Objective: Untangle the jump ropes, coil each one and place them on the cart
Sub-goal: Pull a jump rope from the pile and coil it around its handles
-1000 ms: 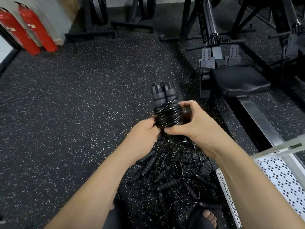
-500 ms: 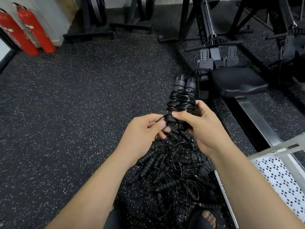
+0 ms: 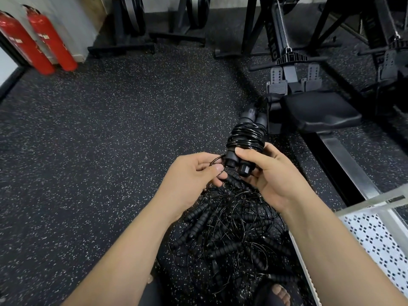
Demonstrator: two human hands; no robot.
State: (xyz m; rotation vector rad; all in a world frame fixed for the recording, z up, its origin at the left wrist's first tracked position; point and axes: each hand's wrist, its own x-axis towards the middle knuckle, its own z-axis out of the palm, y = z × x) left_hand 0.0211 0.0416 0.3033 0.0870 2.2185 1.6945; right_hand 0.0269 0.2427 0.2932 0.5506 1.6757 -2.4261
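Note:
A coiled black jump rope (image 3: pixel 246 138), its cord wound tightly round its two handles, is held upright in front of me. My right hand (image 3: pixel 273 175) grips the lower ends of the handles. My left hand (image 3: pixel 192 175) pinches a small loop of the cord's loose end beside the handle caps. Below my hands a tangled pile of black jump ropes (image 3: pixel 231 235) with ribbed foam handles lies on the speckled rubber floor. The white perforated cart (image 3: pixel 375 235) shows at the lower right edge.
A rowing machine with a black seat (image 3: pixel 320 113) and steel rail stands at the right. Two red fire extinguishers (image 3: pixel 37 40) lean at the far left wall. Black weight racks (image 3: pixel 132 29) line the back. My sandalled foot (image 3: pixel 278 294) is beside the pile.
The coiled rope shifted right and tilted away, so its lower handle caps now face me. My left hand let go of the coil and now pinches the cord's end loop.

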